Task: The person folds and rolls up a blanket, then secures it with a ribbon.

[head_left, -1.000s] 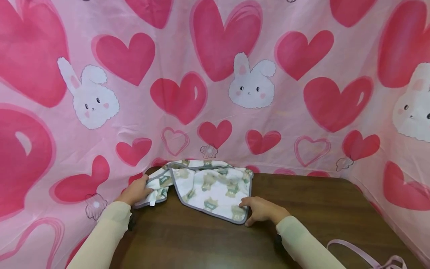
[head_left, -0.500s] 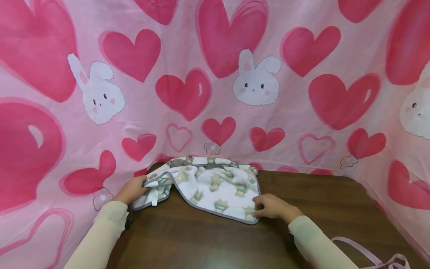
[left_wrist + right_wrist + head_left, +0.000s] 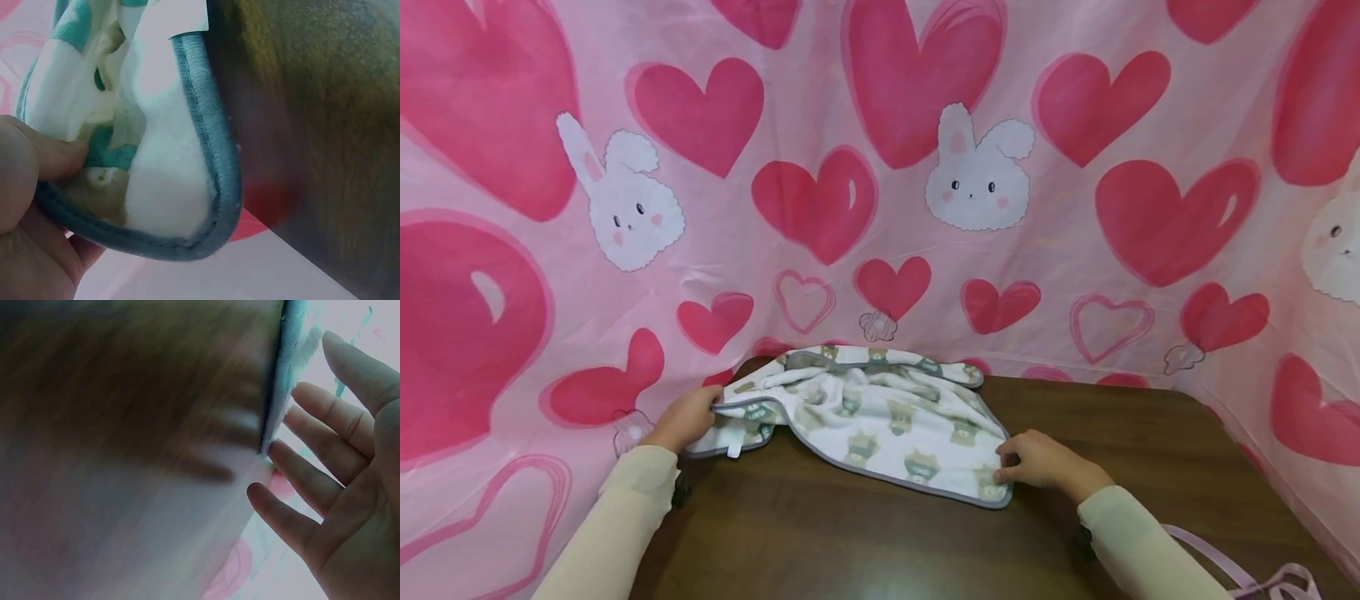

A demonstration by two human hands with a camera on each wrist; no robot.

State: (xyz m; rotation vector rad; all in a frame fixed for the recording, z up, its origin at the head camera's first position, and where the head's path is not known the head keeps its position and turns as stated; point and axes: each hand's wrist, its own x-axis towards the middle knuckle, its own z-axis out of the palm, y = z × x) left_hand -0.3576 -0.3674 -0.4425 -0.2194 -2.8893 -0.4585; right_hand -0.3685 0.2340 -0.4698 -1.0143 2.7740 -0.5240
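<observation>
A white towel (image 3: 880,417) with a bear print and grey bound edge lies spread and rumpled across the far part of the wooden table. My left hand (image 3: 687,418) pinches its left end, thumb on top, as the left wrist view shows; a folded corner (image 3: 175,187) with a white tag hangs beside the thumb. At the towel's near right corner is my right hand (image 3: 1048,461). The right wrist view shows that hand's fingers (image 3: 331,444) spread and fairly straight along the grey edge, not curled round it.
The brown table (image 3: 820,550) extends in front of the towel and to its right. A pink strap (image 3: 1213,554) lies at the lower right. Behind and beside the table hangs a pink curtain (image 3: 895,217) with hearts and rabbits.
My right hand has moved to the right, and the towel's near right corner has been drawn out with it. My left hand keeps hold of the left end, now slightly farther left.
</observation>
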